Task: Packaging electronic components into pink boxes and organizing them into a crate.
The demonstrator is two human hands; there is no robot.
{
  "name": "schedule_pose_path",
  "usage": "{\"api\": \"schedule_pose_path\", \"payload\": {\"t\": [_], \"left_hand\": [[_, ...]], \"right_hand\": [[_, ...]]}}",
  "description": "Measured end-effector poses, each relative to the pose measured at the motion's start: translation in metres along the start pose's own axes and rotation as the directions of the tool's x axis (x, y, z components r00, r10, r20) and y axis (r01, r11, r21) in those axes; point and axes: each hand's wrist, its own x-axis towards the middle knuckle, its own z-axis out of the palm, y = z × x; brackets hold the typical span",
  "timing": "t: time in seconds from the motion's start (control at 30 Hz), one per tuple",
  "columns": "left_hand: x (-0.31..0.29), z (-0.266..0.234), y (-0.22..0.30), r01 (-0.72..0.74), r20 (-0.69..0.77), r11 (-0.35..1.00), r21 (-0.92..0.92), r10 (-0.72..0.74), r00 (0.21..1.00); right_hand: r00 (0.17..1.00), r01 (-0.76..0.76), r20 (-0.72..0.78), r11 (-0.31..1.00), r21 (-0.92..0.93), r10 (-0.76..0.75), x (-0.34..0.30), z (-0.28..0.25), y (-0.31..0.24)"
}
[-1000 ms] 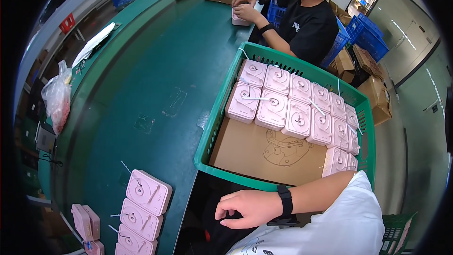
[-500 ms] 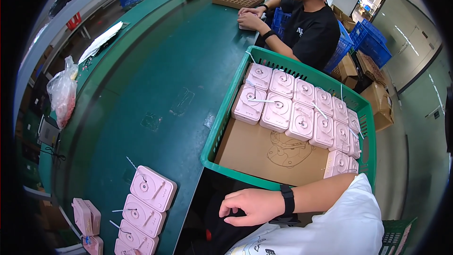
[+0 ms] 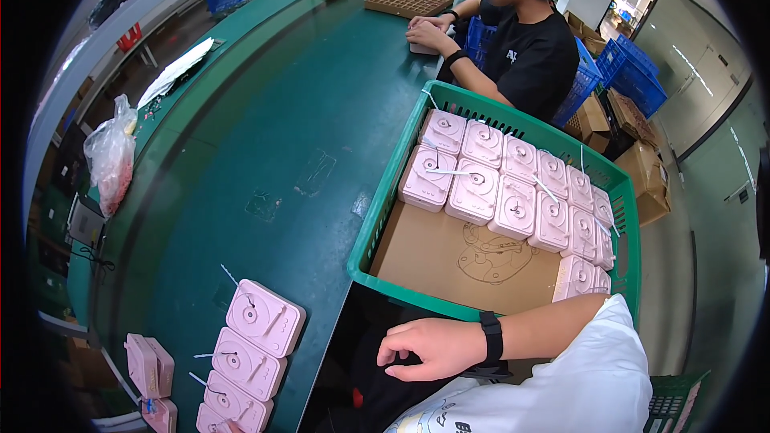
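Note:
My right hand point(image 3: 437, 350) rests over my dark-clothed lap, loosely curled. A gap shows between thumb and forefinger, and nothing is visible in it. A bit of my left hand point(image 3: 230, 427) shows at the lower edge, touching the nearest of several pink cases shaped like small record players. These cases point(image 3: 265, 317) stand in a row on the green table, thin white strips or wires sticking out to their left. Most of the left hand is out of the picture. A green crate point(image 3: 489, 301) in front of my right arm holds more pink cases point(image 3: 470, 190) on brown cardboard.
More pink parts point(image 3: 147, 366) stand at the lower left of the green table point(image 3: 208, 168). Farther off lie a partitioned brown tray point(image 3: 407, 0) and a plastic bag point(image 3: 111, 156). Beyond the crate a co-worker point(image 3: 525, 56) in black handles a pink case. Blue crates point(image 3: 634, 72) are stacked behind.
The whole view has shifted slightly, so the table and crate sit a little farther right. My right hand keeps the same curled pose.

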Motion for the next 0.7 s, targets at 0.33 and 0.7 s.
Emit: {"api": "schedule_pose_path", "payload": {"t": [0.33, 0.7], "left_hand": [[0.007, -0.004, 0.008, 0.05, -0.012, 0.989, -0.136, -0.052, 0.999], [0.013, -0.008, 0.108, -0.37, -0.249, 0.561, -0.74, 0.282, 0.927]], "right_hand": [[1.0, -0.001, -0.009, 0.998, -0.057, 0.0, -0.001, -0.005, -0.006], [0.818, 0.154, -0.573, 0.978, 0.14, -0.047, -0.12, -0.065, -0.105]]}}
